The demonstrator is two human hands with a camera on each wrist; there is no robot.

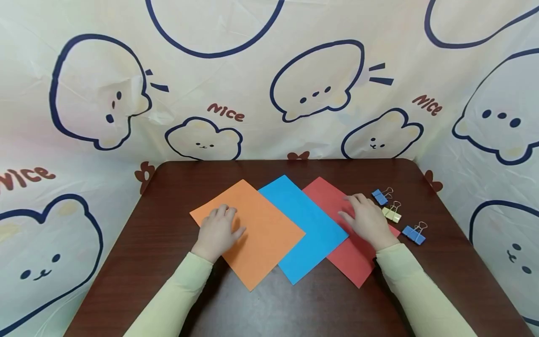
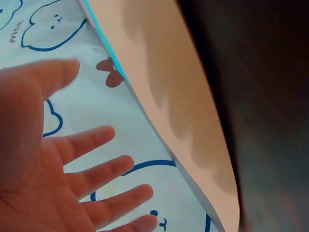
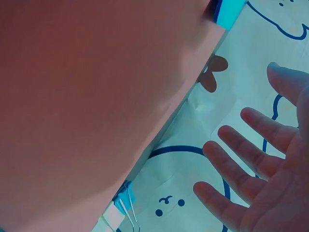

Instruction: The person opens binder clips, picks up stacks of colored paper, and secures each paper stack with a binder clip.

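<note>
Three square sheets of paper lie fanned in a row in the head view: orange paper (image 1: 265, 224) at left, blue paper (image 1: 311, 224) in the middle, red paper (image 1: 353, 264) at right. Orange overlaps blue, and blue overlaps red. My left hand (image 1: 218, 231) hovers over the orange sheet's left side, casting a shadow on it; the left wrist view shows its fingers spread with nothing held. Over the red sheet is my right hand (image 1: 368, 219), hiding part of it. Its fingers (image 3: 231, 159) are apart and bare of any object in the right wrist view.
To the right of the red sheet sit a far blue binder clip (image 1: 380, 197), a pale yellow binder clip (image 1: 391, 215) and a nearer blue binder clip (image 1: 414, 235). The dark brown table (image 1: 303, 313) backs onto a printed cloth (image 1: 261, 89) with bear drawings.
</note>
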